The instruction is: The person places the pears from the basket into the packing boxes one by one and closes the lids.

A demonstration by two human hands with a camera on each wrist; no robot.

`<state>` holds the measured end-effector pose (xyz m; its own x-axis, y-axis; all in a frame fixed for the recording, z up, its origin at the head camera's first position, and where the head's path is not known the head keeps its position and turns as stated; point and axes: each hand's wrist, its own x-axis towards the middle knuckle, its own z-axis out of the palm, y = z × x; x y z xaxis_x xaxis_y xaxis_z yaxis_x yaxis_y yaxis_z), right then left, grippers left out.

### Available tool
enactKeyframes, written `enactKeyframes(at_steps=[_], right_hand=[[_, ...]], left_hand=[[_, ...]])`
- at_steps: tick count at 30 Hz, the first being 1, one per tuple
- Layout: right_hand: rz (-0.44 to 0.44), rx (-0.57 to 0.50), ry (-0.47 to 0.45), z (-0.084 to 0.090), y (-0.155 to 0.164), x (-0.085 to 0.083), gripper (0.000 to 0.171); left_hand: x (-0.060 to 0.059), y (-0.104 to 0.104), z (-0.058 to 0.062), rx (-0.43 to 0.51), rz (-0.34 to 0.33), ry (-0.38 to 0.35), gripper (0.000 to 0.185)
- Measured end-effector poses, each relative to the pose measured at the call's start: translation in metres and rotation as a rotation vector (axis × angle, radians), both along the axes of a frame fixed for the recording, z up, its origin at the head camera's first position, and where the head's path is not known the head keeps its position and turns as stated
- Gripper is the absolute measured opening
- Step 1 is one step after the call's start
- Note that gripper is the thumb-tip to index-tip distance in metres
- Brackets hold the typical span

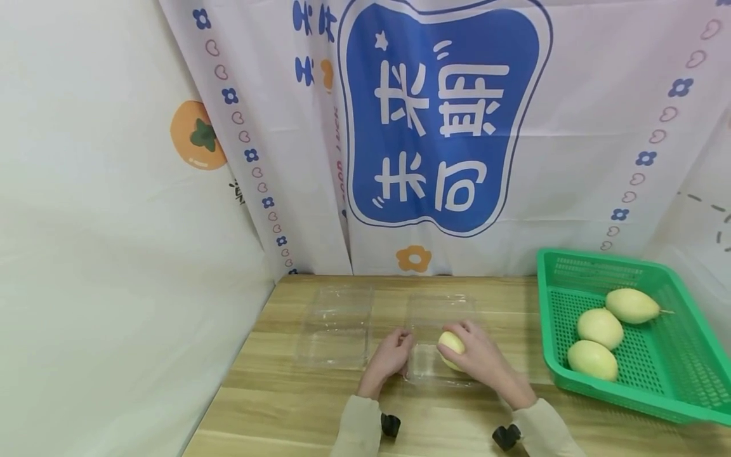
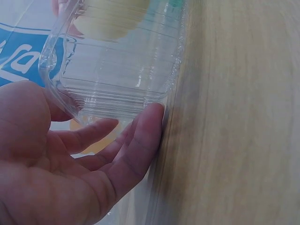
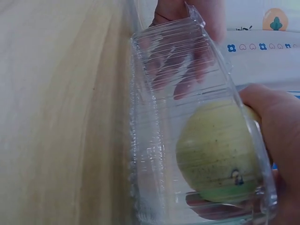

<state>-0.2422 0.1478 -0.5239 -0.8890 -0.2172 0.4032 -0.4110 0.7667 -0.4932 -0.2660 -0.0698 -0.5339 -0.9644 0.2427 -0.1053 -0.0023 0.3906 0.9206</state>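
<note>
My right hand (image 1: pixel 481 358) grips a pale yellow pear (image 1: pixel 452 350) from above, its fingers and thumb around the fruit. The pear is inside the right half of a clear plastic clamshell box (image 1: pixel 425 365) that lies opened on the table. Through the ribbed wall of the box (image 3: pixel 154 122), the right wrist view shows the pear (image 3: pixel 218 150) low inside, tilted against the side. At the box's left side is my left hand (image 1: pixel 391 354). It holds the rim, thumb on the inner side and fingers (image 2: pixel 147 129) against the outer wall.
A second opened clear plastic box (image 1: pixel 334 346) lies to the left on the wooden table (image 1: pixel 263 393). At the right stands a green basket (image 1: pixel 545 311) with 3 pears (image 1: pixel 599 329) in it. A printed cloth (image 1: pixel 371 247) hangs behind the table's back edge.
</note>
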Motion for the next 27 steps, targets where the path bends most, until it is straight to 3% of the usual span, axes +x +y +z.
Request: enactKeyframes(at_steps=[9, 18, 27], right_hand=[[0.023, 0.055, 0.044, -0.0018, -0.0039, -0.0029, 0.041], [0.032, 0.14, 0.093, -0.0066, -0.0071, 0.001, 0.038], [-0.037, 0.151, 0.21, -0.0093, -0.0073, 0.0026, 0.017]], left_hand=[[-0.0033, -0.0021, 0.0043, -0.01, 0.007, 0.021, 0.038], [0.0018, -0.0046, 0.0023, 0.009, 0.013, -0.011, 0.04], [0.0028, -0.0037, 0.0012, 0.024, 0.0, 0.0, 0.039]])
